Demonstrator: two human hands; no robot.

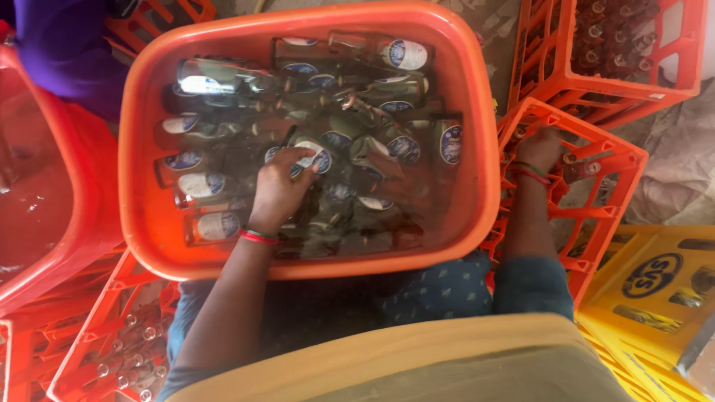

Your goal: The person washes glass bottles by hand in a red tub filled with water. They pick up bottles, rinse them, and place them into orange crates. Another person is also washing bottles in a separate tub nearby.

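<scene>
Many glass bottles (320, 141) with oval labels lie soaking in an orange tub (141, 186) of water. The left hand (281, 186) is curled around one near the tub's middle. The right hand (540, 147) reaches into an orange crate (596, 216) beside the tub; its grip cannot be told.

Soft, dim, orange-tinted daylight; slight blur

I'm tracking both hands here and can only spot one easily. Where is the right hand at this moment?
In the head view the right hand is at the right, outside the orange tub, reaching into the tilted orange bottle crate beside it.
</scene>
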